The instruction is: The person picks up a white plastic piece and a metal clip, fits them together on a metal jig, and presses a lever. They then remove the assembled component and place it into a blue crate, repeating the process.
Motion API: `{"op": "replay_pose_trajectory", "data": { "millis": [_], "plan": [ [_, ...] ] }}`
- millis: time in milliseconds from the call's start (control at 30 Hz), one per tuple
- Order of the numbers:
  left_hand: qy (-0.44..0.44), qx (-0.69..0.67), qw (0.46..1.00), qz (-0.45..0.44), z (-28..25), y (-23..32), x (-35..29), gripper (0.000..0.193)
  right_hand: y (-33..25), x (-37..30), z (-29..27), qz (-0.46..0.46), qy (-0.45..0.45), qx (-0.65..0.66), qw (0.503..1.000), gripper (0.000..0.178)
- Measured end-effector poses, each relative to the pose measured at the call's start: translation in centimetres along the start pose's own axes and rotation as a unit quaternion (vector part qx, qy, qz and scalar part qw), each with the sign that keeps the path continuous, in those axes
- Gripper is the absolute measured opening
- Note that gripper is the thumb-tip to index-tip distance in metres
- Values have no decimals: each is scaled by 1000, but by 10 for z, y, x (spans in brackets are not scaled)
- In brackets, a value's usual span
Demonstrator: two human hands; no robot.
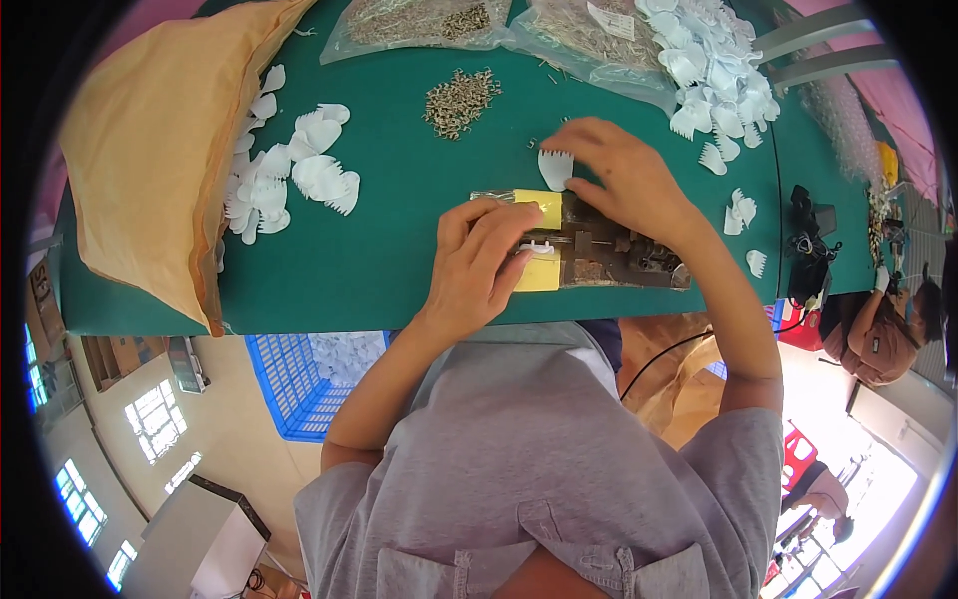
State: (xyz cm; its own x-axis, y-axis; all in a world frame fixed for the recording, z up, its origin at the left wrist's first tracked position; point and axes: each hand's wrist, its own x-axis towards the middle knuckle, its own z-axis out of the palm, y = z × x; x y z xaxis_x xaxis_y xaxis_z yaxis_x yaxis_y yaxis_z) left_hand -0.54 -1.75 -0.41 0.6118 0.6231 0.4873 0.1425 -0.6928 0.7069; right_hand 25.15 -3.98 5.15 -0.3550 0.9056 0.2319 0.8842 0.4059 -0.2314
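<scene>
My left hand (477, 258) rests with bent fingers over the left end of a small metal fixture (599, 250) with yellow pads (539, 272). A small white part (540, 247) shows on the fixture beside its thumb and fingertips; what those fingers grip is hidden. Just beyond the fixture, my right hand (629, 178) has its thumb and forefinger closed about the edge of a flat white piece with a toothed end (556, 171). The teeth point away from me. A few tiny metal bits (532, 144) lie beside that piece.
A pile of small metal clips (461, 103) lies beyond the hands. Clear bags of metal parts (419, 25) line the far side. White toothed pieces lie in heaps at left (267, 190) and far right (714, 70). A brown paper sack (165, 150) stands left; a blue basket (289, 389) sits below the table.
</scene>
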Motion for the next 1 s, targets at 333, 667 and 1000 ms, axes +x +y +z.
{"op": "replay_pose_trajectory", "data": {
  "millis": [333, 667, 1000],
  "plan": [
    [-7, 111, 990, 86, -8, 5, 8, 29, -11, 0, 12, 210, -67, 108, 969, 46],
    [34, 60, 995, 68, 6, -2, 5, 19, -11, 2, 18, 382, 25, 255, 888, 22],
    [27, 41, 998, 49, 4, 1, 8, 19, -43, 0, -3, 194, 2, 24, 981, 14]
  ]
}}
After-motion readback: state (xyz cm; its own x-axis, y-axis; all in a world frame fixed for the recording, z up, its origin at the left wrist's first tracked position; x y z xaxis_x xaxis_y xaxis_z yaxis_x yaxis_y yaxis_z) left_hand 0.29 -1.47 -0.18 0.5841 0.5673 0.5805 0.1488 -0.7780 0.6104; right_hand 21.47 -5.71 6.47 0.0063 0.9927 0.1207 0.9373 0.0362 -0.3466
